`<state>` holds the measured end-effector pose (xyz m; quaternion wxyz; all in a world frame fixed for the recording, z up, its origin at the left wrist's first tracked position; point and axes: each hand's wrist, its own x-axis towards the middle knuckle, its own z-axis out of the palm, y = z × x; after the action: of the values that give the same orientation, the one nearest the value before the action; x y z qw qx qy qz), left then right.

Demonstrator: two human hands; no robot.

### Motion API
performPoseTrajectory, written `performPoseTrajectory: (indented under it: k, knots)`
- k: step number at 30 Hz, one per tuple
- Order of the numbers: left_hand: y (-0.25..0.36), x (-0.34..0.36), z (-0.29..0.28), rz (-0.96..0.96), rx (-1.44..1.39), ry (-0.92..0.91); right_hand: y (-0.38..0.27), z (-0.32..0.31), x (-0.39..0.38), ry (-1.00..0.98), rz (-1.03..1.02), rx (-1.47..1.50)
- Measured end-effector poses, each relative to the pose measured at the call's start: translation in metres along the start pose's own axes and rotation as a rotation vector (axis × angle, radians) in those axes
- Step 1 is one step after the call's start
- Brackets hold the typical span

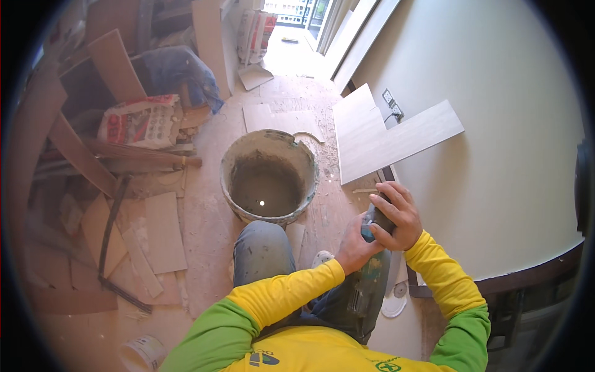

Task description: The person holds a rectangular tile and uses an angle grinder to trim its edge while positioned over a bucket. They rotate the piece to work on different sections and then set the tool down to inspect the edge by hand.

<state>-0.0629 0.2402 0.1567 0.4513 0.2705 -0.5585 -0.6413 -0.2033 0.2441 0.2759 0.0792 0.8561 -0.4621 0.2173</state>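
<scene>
A teal hand-held power tool (370, 271) lies along my right thigh, its vented body toward my lap. It has the look of an angle grinder, though my hands hide much of it. My left hand (357, 248) is closed round its far end. My right hand (400, 217) grips a dark piece at that same end, fingers curled over the top. Both hands nearly touch. Left of them, in front of my knee, stands a round bucket (232, 197) crusted with grey residue, with greyish material at its bottom.
An L-cut pale board (396, 139) leans on the right wall near a socket (392, 105). Offcut boards (165, 229), a dark bent strip (109, 248) and a printed sack (141, 121) lie at left. A white tub (144, 353) stands at lower left; a white round lid (393, 306) lies near my right leg.
</scene>
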Motion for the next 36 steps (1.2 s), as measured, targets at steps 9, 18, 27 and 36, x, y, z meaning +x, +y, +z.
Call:
performPoseTrajectory:
  k: [9,18,27,36]
  knots:
    - [-0.006,-0.006,0.005,-0.036,0.097,0.069,-0.020,0.021,0.006,0.140,0.345,-0.004]
    - [-0.013,0.000,0.011,-0.131,-0.050,0.025,-0.034,0.027,0.010,0.156,0.582,-0.204]
    - [-0.015,0.003,0.005,-0.123,-0.114,-0.040,-0.015,-0.039,0.015,-0.175,0.475,0.152]
    - [-0.009,0.002,0.008,-0.079,-0.156,-0.077,-0.018,-0.051,0.001,-0.168,0.424,0.112]
